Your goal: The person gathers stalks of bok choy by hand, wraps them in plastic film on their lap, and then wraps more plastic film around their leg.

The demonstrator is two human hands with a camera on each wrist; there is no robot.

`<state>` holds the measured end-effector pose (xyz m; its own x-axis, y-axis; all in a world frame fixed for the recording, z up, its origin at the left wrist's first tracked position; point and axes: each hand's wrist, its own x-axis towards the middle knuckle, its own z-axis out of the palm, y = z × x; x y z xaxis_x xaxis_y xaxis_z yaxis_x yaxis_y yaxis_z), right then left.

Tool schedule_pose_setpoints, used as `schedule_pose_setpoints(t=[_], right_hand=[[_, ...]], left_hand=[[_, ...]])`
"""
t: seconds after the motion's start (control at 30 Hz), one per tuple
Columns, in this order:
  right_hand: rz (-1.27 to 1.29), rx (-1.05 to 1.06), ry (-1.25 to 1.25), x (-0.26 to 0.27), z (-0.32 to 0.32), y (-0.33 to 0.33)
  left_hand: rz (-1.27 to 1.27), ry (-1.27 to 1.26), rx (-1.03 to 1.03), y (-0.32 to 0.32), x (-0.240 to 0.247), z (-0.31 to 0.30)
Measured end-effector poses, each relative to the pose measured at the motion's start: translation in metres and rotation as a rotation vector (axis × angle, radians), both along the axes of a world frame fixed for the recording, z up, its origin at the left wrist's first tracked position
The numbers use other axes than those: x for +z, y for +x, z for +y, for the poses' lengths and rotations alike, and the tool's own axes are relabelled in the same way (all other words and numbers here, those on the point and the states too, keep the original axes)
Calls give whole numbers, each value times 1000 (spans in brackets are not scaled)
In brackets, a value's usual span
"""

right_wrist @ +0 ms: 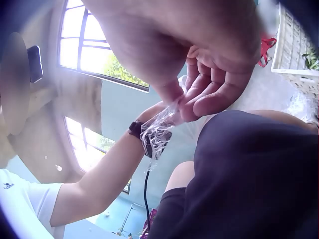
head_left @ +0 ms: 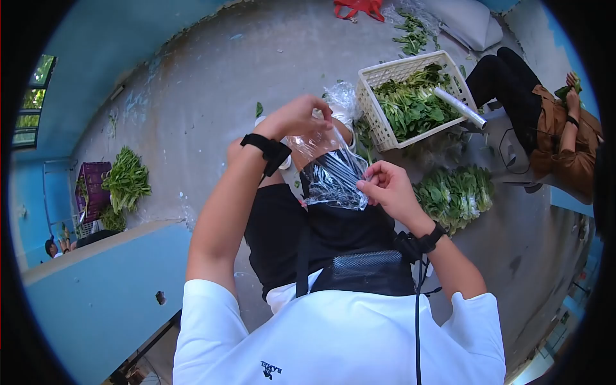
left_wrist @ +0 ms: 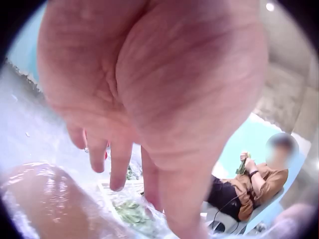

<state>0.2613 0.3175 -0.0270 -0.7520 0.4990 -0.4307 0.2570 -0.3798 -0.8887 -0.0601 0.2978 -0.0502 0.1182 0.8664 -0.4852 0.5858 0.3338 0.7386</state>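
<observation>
A sheet of crinkled clear plastic film [head_left: 330,176] stretches between my two hands above my lap. My left hand [head_left: 298,119] pinches its upper end, the thumb and index finger together while the other fingers hang more loosely in the left wrist view. Lower and to the right, my right hand [head_left: 388,189] pinches the gathered edge between thumb and fingertips. In the right wrist view, a bunched strip of the film [right_wrist: 158,132] hangs from that pinch. My knees and black shorts [head_left: 276,228] show beneath and around it.
A white crate [head_left: 364,106] of leafy greens stands ahead right, a film roll [head_left: 461,109] lying across it. Bundled greens [head_left: 454,197] lie right of my lap. A seated person [head_left: 558,141] holds greens at far right. A purple crate [head_left: 94,189] and greens [head_left: 127,179] sit left.
</observation>
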Motion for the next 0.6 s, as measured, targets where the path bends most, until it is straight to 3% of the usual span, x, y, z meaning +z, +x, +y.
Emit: schedule_pose_setpoints(t=[0.07, 0.1, 0.17, 0.23, 0.3, 0.33, 0.4, 0.5, 0.6], right_hand=[[-21, 0, -19, -1, 5, 0], [-43, -1, -39, -1, 8, 1], [-37, -6, -49, 7, 17, 1], [32, -39, 7, 11, 28, -3], [44, -43, 57, 24, 30, -17], [78, -104, -18, 29, 30, -26], [142, -183, -110, 30, 32, -41], [153, -83, -90, 29, 28, -59], [136, -11, 69, 27, 23, -80]], left_hand=[[-243, 128, 279, 3, 5, -13], [-247, 130, 277, 2, 9, -21], [-145, 357, 361, -3, 20, -40], [-129, 429, 395, -2, 28, -62], [-125, 544, 623, 11, 46, -89], [-120, 553, 625, 19, 53, -103], [-80, 577, 858, 33, 65, -128], [-22, 705, 967, 53, 77, -154], [46, 653, 1079, 64, 91, -179]])
